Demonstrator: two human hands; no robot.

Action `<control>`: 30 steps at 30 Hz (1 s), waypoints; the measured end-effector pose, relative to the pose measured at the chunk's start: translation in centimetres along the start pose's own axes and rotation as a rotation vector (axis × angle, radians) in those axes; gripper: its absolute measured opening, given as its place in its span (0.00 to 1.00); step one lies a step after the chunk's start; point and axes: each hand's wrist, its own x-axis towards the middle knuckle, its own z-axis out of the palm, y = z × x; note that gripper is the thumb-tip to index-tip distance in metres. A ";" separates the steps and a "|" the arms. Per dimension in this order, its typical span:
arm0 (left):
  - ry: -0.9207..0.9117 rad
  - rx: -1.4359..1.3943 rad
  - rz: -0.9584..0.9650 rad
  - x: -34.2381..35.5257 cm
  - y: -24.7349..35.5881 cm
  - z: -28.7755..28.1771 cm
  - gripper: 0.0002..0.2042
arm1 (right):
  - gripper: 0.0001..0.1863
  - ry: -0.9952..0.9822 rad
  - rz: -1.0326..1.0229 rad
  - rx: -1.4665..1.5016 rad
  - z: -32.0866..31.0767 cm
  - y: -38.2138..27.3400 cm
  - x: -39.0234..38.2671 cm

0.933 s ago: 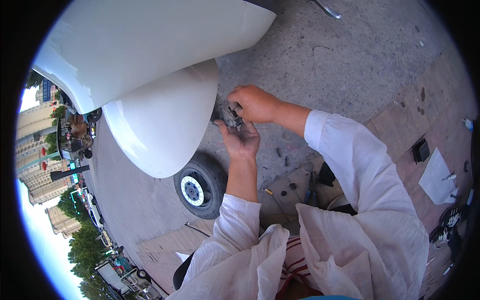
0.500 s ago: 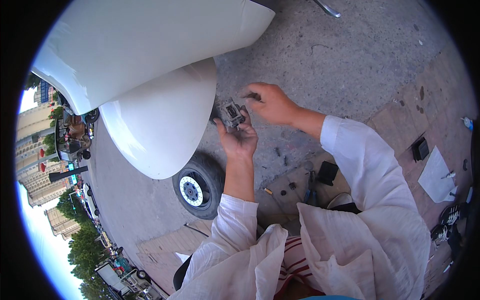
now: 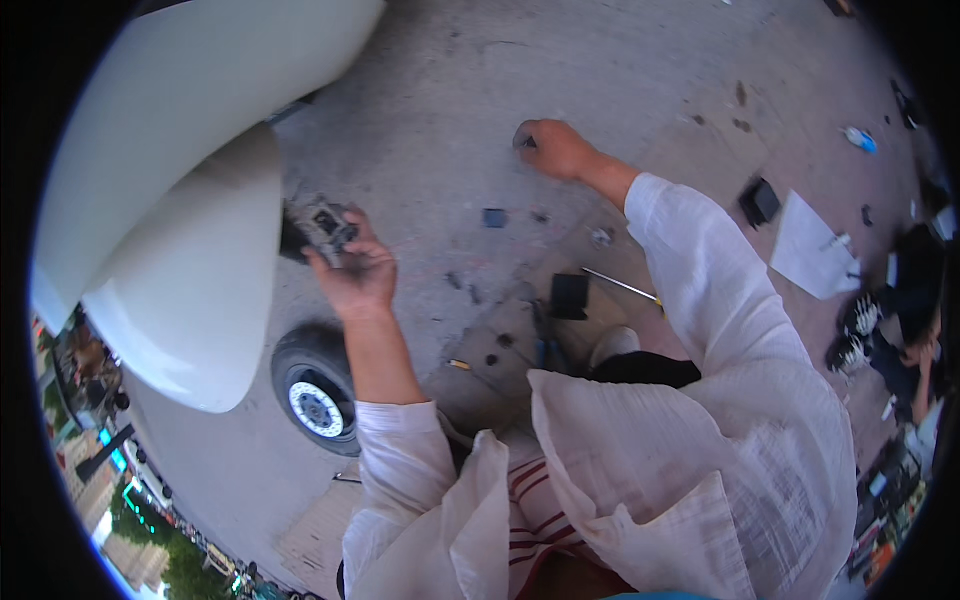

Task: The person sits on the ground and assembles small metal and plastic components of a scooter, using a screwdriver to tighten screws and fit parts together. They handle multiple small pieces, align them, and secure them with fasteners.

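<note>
My left hand (image 3: 360, 272) is raised, palm up, with its fingers and thumb curled round a grimy grey brake caliper (image 3: 330, 226). The caliper is blocky, with a dark opening in its face, and sits close to the edge of a rounded white body panel (image 3: 215, 290). Well to the right, my right hand (image 3: 558, 150) is closed above the concrete. A dark bit shows at its fingertips, too small and shaded to name. Below the left forearm, a wheel (image 3: 292, 365) with a black tyre and a pale ring full of holes rests on the ground.
Near my feet lie a black square piece (image 3: 569, 297), blue-handled pliers (image 3: 546, 345), a screwdriver (image 3: 622, 287) and several small dark parts. A blue square (image 3: 494, 218) is farther off. At right are a white sheet (image 3: 815, 250), a black box (image 3: 760, 202) and a seated person (image 3: 900, 330).
The view has turned, shifting the scene left and down. My right hand has moved away from the caliper to the right, still closed. My left hand keeps its hold on the caliper.
</note>
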 end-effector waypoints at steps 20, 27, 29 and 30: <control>0.094 -0.023 0.068 -0.1 0.3 0.5 0.29 | 0.29 -0.116 0.304 -0.223 -1.4 6.8 -10.3; 0.078 -0.013 0.070 0.1 0.3 0.1 0.28 | 0.27 -0.195 0.159 -0.266 -1.9 9.3 -11.1; 0.085 -0.009 0.068 -0.1 0.4 0.0 0.27 | 0.24 -0.240 0.409 0.245 -2.7 8.1 -11.1; 0.085 -0.006 0.066 -0.2 0.5 0.1 0.27 | 0.23 -0.257 0.528 0.502 -3.3 6.8 -11.0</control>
